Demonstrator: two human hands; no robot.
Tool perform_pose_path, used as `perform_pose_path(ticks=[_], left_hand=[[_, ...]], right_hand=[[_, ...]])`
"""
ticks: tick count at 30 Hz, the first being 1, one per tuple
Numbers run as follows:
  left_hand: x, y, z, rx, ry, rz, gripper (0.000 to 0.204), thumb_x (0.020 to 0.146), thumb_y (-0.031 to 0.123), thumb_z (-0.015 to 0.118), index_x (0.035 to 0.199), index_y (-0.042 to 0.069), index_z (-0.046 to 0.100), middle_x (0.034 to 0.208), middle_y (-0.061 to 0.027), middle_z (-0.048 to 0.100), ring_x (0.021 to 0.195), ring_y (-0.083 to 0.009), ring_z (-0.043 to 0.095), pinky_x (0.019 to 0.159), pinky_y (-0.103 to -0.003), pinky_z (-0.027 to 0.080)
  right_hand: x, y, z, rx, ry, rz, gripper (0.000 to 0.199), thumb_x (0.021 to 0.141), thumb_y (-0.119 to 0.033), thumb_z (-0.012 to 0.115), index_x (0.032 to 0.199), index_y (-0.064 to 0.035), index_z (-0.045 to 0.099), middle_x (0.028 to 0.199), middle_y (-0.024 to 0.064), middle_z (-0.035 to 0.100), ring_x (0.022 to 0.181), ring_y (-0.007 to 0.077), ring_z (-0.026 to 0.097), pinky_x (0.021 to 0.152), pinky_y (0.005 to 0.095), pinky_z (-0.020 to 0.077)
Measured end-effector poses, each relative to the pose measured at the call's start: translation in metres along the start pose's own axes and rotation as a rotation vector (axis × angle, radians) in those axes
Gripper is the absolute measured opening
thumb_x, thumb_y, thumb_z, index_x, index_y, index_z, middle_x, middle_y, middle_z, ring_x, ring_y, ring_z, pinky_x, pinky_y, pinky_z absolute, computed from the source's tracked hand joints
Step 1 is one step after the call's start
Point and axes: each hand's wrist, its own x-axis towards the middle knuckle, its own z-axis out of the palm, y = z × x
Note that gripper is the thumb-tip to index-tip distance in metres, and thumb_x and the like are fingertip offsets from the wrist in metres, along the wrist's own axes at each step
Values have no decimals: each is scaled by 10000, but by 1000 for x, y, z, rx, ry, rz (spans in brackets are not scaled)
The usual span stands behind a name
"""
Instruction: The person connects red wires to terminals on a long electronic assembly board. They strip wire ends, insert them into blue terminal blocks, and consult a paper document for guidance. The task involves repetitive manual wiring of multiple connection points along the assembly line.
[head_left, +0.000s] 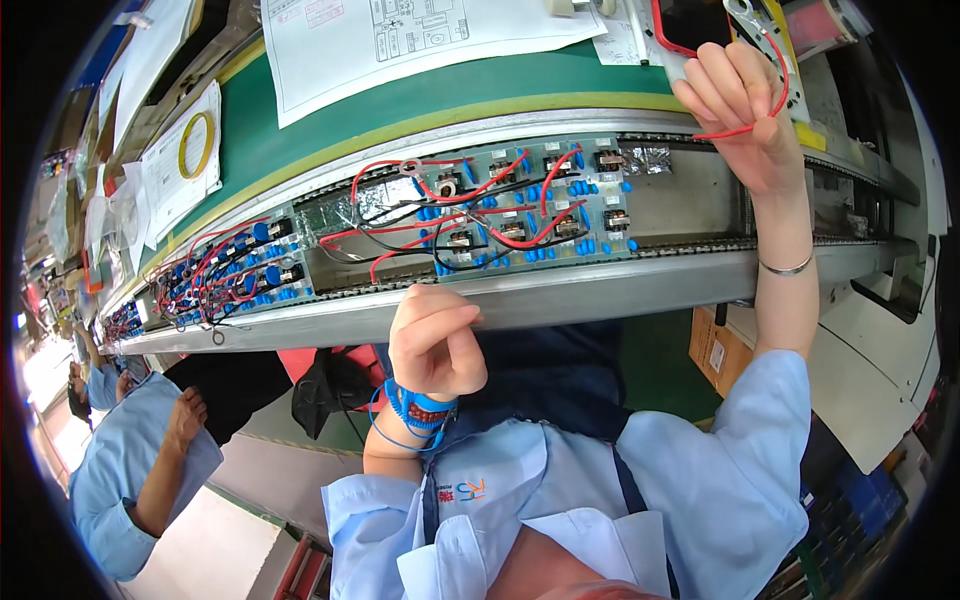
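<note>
My right hand (735, 110) is raised over the right part of the conveyor, fingers closed on a red wire (786, 75). The wire loops around the hand's right side and has a metal ring terminal (740, 8) at its upper end. Just in front of the conveyor's near rail is my left hand (437, 345), its fingers curled in with no object showing. A blue wrist strap (425, 412) circles that wrist. On the conveyor, close to the left hand, lies a panel of circuit boards (510, 215) with blue components and red and black wires, some ending in rings.
More wired boards (235, 270) sit farther left on the conveyor. Behind the rail, a paper drawing (400, 50) lies on the green bench (245, 115). A red-edged device (690, 22) is beside my right hand. Another person (140, 450) in light blue works at left. A cardboard box (718, 350) stands below right.
</note>
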Motion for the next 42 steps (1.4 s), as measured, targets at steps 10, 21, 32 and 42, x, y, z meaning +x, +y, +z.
perform_pose_path(ticks=[10,21,32,42], left_hand=[[1,0,2,45,14,7,106,795,0,450,895,8,484,665,-81,527,549,-168,496,530,-265,400],[0,0,-1,17,-28,-7,158,773,-26,457,922,16,490,701,-78,530,579,-185,512,544,-281,419],[10,16,6,204,-249,8,315,556,-94,542,838,38,592,785,-59,602,639,-212,542,573,-290,449],[7,16,42,452,-424,100,322,598,19,637,915,70,605,1039,-59,621,825,-183,551,727,-284,338]], right_hand=[[0,2,0,-14,-29,24,373,726,-332,718,670,-194,377,638,-100,317,567,21,276,574,181,233],[1,1,1,-14,-47,23,364,737,-325,709,670,-191,378,641,-96,324,575,25,283,575,183,238],[1,0,-2,-19,-52,31,363,758,-341,684,673,-184,367,645,-93,321,581,21,286,587,183,245],[2,0,0,-22,-65,32,370,757,-361,680,674,-183,366,646,-93,323,578,17,285,586,183,246]])
